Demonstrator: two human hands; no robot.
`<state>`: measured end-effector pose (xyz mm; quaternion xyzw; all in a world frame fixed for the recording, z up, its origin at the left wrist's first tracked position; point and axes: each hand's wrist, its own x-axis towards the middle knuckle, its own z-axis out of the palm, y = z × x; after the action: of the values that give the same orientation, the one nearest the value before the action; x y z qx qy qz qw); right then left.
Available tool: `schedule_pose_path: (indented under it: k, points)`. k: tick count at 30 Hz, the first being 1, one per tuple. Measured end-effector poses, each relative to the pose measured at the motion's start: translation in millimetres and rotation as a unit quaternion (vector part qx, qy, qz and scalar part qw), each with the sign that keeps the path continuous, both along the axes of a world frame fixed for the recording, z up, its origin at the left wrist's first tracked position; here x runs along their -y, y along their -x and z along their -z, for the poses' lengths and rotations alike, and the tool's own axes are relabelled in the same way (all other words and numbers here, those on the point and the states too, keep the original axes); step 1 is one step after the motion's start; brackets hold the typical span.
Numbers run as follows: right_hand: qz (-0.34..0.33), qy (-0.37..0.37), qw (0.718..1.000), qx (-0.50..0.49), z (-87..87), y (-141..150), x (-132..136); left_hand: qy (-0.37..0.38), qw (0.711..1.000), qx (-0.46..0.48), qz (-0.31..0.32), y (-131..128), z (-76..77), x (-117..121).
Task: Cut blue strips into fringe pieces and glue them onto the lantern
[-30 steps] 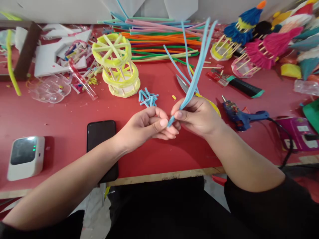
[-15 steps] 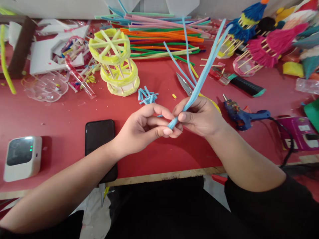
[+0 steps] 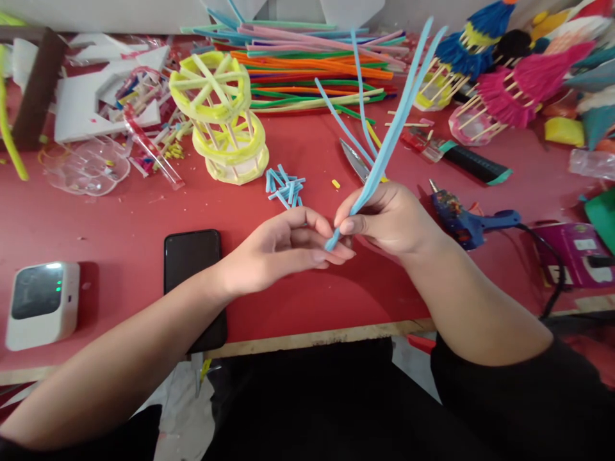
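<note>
My right hand [image 3: 391, 221] pinches a small bundle of light blue pipe cleaners [image 3: 396, 125] near their lower ends, and the long ends slant up to the right. My left hand [image 3: 283, 250] is open, its fingers stretched out under the bundle's lower tip and its thumb apart from it. The tip touches or nearly touches those fingers. Behind my hands lies a small pile of short blue pipe cleaner pieces [image 3: 287, 186]. Two more blue pipe cleaners [image 3: 361, 96] stand out beyond my right hand, near partly hidden scissors [image 3: 355, 160]; their lower ends are hidden.
A yellow pipe cleaner frame with sticks [image 3: 229, 137] stands at centre left. Many coloured pipe cleaners [image 3: 317, 64] lie behind. Right are a box cutter [image 3: 475, 163], a blue glue gun [image 3: 473, 221] with its cord, and a pink craft model [image 3: 523, 86]. A phone [image 3: 192, 259] lies left.
My left thumb has moved off the bundle's lower end, and my left fingers have straightened. My right hand keeps its pinch, with the bundle shifted slightly upward.
</note>
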<state>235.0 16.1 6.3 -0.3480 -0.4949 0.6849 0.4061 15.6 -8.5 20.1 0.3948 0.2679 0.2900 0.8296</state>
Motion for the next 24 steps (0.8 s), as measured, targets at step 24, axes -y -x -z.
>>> schedule_pose_path:
  k: [24]
  points:
    - [-0.105, 0.015, 0.993, 0.050, 1.3, 4.8, 5.1, 0.021, 0.996, -0.069, 0.054, -0.2, 4.8, -8.6]
